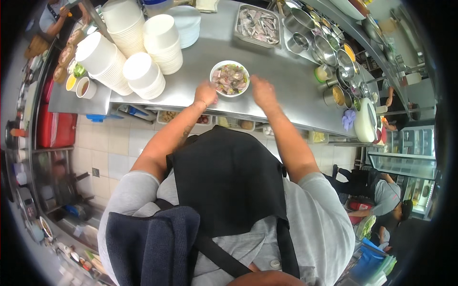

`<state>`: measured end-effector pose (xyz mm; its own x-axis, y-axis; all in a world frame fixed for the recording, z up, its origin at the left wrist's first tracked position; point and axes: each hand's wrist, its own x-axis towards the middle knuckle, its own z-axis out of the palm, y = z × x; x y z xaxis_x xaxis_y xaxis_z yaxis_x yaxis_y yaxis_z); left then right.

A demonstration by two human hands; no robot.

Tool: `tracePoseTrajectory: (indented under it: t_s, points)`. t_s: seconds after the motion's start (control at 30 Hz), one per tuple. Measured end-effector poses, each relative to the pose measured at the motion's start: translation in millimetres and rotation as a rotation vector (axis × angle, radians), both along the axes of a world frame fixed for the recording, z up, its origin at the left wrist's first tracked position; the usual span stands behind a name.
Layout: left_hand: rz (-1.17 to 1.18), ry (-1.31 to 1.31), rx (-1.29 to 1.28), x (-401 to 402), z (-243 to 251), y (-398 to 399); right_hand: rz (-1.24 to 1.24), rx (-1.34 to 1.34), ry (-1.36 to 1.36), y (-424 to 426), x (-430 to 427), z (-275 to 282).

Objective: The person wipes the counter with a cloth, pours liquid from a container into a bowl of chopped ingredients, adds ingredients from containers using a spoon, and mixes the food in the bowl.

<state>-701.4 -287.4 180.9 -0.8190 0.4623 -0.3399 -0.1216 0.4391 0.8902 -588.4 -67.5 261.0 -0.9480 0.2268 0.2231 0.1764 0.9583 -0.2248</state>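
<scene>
A white bowl (pixel 229 94) filled with chopped raw fish or seafood and bits of green and red stands on the stainless steel counter (pixel 200 57) in front of me. My left hand (pixel 206 93) is at its lower left rim, fingers curled; whether it touches or grips the rim is not clear. My right hand (pixel 263 89) is blurred, just right of the bowl, with its fingers towards the rim; its grip cannot be made out. Beyond the bowl sits a metal pan (pixel 239 33) of cut fish pieces.
Stacked white tubs (pixel 152 77) and pale plates (pixel 189 30) stand at the left, near two cups of sauce (pixel 87 89). Metal bowls and pots (pixel 298 21) crowd the right side. Food bins (pixel 234 123) are under the counter edge. A co-worker (pixel 386 193) is at lower right.
</scene>
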Motion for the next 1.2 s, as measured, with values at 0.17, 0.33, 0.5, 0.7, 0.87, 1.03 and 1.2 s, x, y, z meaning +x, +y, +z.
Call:
tracePoseTrajectory:
  t_s: [0.17, 0.33, 0.5, 0.7, 0.87, 1.03, 1.2]
  points:
    - [0.120, -0.099, 0.101, -17, 15, 6, 0.122, 0.025, -0.054, -16, 1, 5]
    - [0.116, -0.150, 0.159, -12, 8, 10, 0.000, 0.131, -0.073, 1, -11, -5]
    - [0.086, -0.139, 0.047, -9, 21, 7, 0.015, 0.120, -0.222, -8, -6, -4]
    - [0.109, -0.184, 0.125, -7, 21, 8, 0.067, 0.120, -0.010, 4, -20, 5]
    - [0.134, -0.221, 0.158, -14, 4, 7, 0.191, 0.128, -0.080, -9, -13, 0]
    - [0.102, -0.252, 0.119, -10, 14, 8, 0.115, 0.181, -0.054, 6, -15, 18]
    - [0.150, -0.244, 0.191, -3, 14, 4, 0.049, 0.116, -0.369, -4, -6, -2]
